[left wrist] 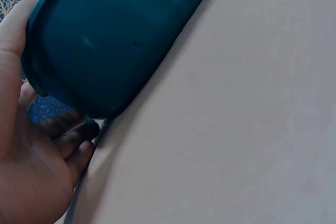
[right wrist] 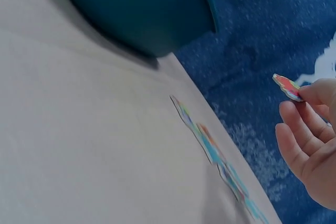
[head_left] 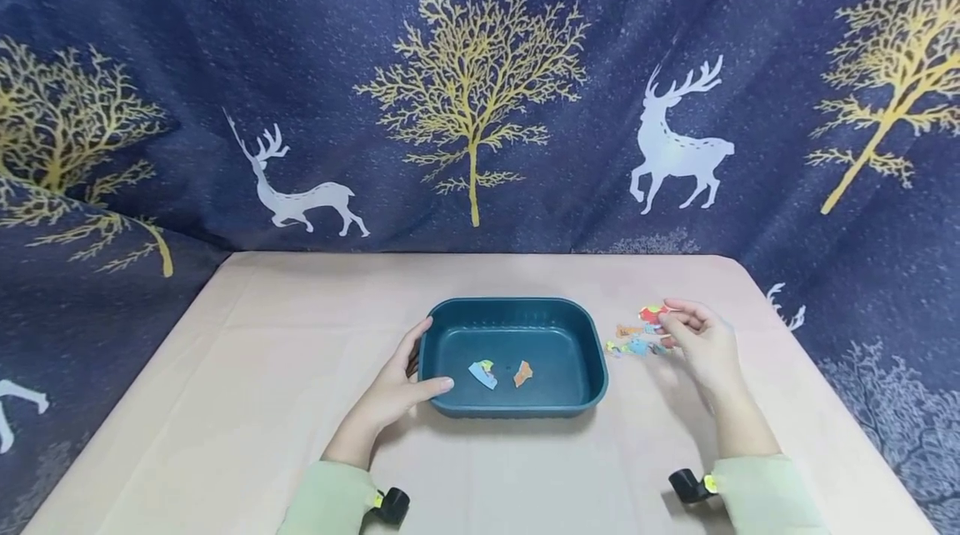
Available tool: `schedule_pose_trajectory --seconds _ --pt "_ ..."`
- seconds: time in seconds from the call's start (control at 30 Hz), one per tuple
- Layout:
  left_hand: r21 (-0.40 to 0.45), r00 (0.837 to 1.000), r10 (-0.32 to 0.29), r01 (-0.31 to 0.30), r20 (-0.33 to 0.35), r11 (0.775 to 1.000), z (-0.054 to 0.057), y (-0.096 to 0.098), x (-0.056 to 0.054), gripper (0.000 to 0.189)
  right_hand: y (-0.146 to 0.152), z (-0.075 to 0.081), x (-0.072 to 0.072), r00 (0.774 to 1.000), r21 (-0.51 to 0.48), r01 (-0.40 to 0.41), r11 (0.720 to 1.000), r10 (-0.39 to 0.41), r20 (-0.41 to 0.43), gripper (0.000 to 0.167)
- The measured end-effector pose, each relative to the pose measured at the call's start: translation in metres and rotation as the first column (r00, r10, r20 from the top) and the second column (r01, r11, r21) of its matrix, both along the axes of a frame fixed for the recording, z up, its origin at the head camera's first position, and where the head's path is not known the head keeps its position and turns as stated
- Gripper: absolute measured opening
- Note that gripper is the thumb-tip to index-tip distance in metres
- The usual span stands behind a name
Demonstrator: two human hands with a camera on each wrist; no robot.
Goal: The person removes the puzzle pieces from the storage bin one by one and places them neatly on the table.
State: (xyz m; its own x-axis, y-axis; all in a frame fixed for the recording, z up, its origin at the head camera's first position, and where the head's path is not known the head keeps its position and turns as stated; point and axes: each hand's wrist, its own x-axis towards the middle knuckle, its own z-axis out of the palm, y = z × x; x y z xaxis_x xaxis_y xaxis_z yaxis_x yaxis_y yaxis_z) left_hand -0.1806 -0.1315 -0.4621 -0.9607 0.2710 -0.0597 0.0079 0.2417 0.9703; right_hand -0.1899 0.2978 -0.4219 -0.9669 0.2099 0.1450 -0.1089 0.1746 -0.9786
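A dark teal plastic basin (head_left: 517, 412) stands on the table with two flat puzzle pieces in it, one blue and yellow (head_left: 483, 375), one orange (head_left: 522, 373). My left hand (head_left: 397, 385) grips the basin's left end, thumb over the rim and fingers along the outside. To the right of the basin, my right hand (head_left: 701, 342) pinches a red and yellow puzzle piece (right wrist: 287, 86) between thumb and fingertips, raised off the table. Below that hand lie several more colourful puzzle pieces (head_left: 637, 347), some partly hidden by the fingers in the head view.
A pale pink cloth covers the table (head_left: 247, 368). Behind it hangs a dark blue curtain (head_left: 315, 85) printed with gold trees and white deer. Small black devices (head_left: 392, 506) are strapped at both wrists, over light green sleeves (head_left: 330, 497).
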Motion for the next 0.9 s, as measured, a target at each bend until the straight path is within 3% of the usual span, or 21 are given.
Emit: schedule_pose_trajectory --seconds 0.13,0.4,0.63,0.8,0.9 --pt "0.003 1.0 -0.004 0.004 0.001 1.0 0.0 0.0 -0.001 0.089 0.01 -0.004 0.001 1.0 -0.099 0.028 0.995 -0.027 0.005 0.018" --pt "-0.011 1.0 0.002 -0.003 -0.005 1.0 0.0 -0.001 0.0 0.089 0.026 -0.009 0.001 0.991 -0.111 0.125 0.986 -0.119 0.054 0.017" --pt "-0.013 1.0 -0.007 0.006 -0.028 1.0 -0.001 -0.002 -0.001 0.088 0.042 -0.01 0.004 0.984 -0.14 0.162 0.977 -0.148 0.103 0.017" --pt "-0.004 1.0 -0.006 0.006 -0.025 1.0 -0.002 -0.001 -0.002 0.088 0.048 -0.01 0.004 0.964 -0.151 0.228 0.962 -0.201 0.176 0.017" --pt "-0.002 1.0 -0.004 0.004 -0.019 1.0 -0.003 0.0 -0.002 0.089 0.051 -0.012 0.005 0.945 -0.109 0.262 0.959 -0.232 0.232 0.027"
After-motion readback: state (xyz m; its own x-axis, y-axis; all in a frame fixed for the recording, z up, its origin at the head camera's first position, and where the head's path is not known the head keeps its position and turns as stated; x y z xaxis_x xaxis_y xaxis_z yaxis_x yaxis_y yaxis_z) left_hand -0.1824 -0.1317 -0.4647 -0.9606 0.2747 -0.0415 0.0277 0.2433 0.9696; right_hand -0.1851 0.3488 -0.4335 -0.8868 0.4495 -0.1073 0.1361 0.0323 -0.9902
